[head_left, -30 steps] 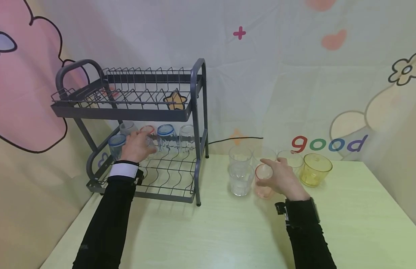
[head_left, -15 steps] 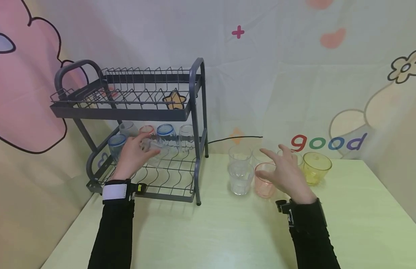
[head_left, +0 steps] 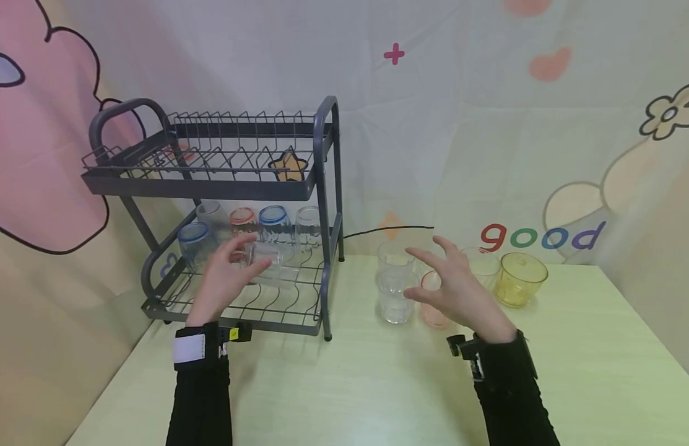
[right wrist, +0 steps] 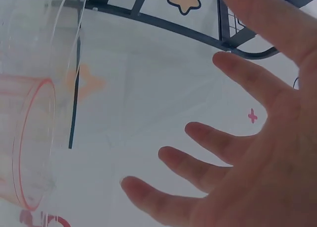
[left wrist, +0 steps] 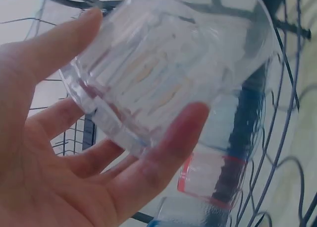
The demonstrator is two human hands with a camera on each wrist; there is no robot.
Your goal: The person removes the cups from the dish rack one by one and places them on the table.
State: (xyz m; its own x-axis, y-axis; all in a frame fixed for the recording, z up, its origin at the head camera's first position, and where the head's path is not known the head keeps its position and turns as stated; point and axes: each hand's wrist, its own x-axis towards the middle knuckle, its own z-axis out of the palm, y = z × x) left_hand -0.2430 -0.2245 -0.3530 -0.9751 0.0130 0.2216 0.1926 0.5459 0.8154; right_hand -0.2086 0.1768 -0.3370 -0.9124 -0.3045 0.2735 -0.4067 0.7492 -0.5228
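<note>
My left hand grips a clear drinking glass near its base, thumb on one side and fingers on the other. The glass lies nearly sideways over the lower shelf, its mouth pointing right. In the left wrist view this glass fills the top, with thumb and fingertips on its faceted wall. My right hand hovers with spread fingers above a pink glass and a clear glass on the table. The right wrist view shows the pink glass apart from the fingers.
A two-tier grey dish rack stands at the left. Upturned glasses line its lower shelf, including blue-rimmed ones and a red-rimmed one. A yellow glass and more clear glasses stand on the table at the right.
My left hand has pulled back from the row of glasses, tipping its clear glass sideways with the mouth to the right. My right hand has risen off the pink glass and shifted slightly left.
</note>
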